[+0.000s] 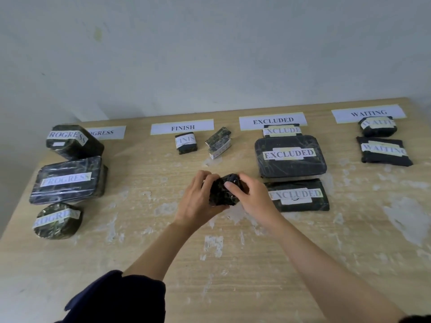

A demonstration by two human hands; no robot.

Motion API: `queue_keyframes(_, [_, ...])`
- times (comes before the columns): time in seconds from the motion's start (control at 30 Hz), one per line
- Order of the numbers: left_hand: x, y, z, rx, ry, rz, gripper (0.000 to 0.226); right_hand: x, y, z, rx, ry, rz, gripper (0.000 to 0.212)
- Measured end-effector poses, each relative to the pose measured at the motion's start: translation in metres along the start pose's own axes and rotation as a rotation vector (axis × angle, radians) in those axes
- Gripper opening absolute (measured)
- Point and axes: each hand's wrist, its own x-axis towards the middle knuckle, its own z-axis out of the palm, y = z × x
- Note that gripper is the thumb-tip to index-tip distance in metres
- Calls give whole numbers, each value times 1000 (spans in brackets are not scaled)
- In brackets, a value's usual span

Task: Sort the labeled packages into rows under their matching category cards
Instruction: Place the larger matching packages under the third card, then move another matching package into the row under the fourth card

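Note:
Both hands hold one small dark wrapped package point(224, 191) over the middle of the table; its label is hidden. My left hand point(198, 197) grips its left side and my right hand point(250, 194) grips its right side. Four white cards lie along the far edge: PROGRESS point(107, 132), FINISH point(182, 127), EXCLUDED point(272, 120), WAITING point(368, 113). Three PROGRESS packages point(67, 180) stand in a row at the left. Under FINISH lie a labeled package point(185, 142) and a tilted one point(218, 142). Three EXCLUDED packages point(290, 155) and two WAITING packages point(383, 151) lie under their cards.
The wooden table point(233, 264) has worn white patches on its surface. A pale wall rises right behind the cards. Open tabletop lies in front of the rows, toward me, and between the FINISH and PROGRESS columns.

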Motion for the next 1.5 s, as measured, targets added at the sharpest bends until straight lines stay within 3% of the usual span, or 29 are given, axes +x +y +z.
queue_keyframes(0.1, [-4, -9, -8, -69, 103, -143, 70, 2, -10, 12, 18, 187, -98, 27])
queue_keyframes(0.17, [-9, -12, -19, -316, 164, -385, 57, 3, -14, 20, 32, 269, -182, 30])
queue_keyframes(0.27, [-9, -18, -42, -1040, 141, -897, 34, 6, -16, 30, 4, 174, -376, 35])
queue_keyframes(0.3, [-10, -24, -46, -1181, 134, -987, 35, 7, -16, 34, -17, 102, -439, 36])
queue_keyframes(0.37, [-11, -35, -55, -1239, 140, -1058, 32, 7, -17, 45, -80, -38, -510, 44])
queue_keyframes(0.43, [-14, -44, -59, -1221, 178, -1073, 28, 4, -18, 57, -132, -109, -509, 55])
queue_keyframes(0.57, [-18, -55, -64, -1277, 182, -1061, 29, 7, -21, 77, -126, -18, -366, 50])
queue_keyframes(0.7, [-17, -63, -59, -1254, 135, -1020, 31, 21, -16, 86, -182, -5, -211, 58])
queue_keyframes(0.9, [-6, -72, -50, -1247, 105, -995, 22, 36, -10, 85, -226, 59, -215, 62])
queue_keyframes(1.03, [13, -64, -44, -1259, -23, -925, 19, 40, -6, 64, -509, 136, -302, 68])
queue_keyframes(1.13, [39, -51, -34, -1061, -69, -845, 31, 42, 5, 37, -603, 251, -225, 69])
queue_keyframes(1.23, [73, -43, -13, -531, -43, -667, 36, 39, 23, -1, -560, 410, -122, 68])
queue_keyframes(1.33, [99, -39, 16, -148, -147, -490, 54, 30, 39, -36, -560, 486, -88, 67])
queue_keyframes(1.4, [113, -37, 30, -46, -195, -435, 53, 23, 49, -57, -554, 516, -72, 66])
queue_keyframes(1.5, [127, -31, 38, -58, -95, -478, 39, 13, 61, -81, -521, 568, -47, 67])
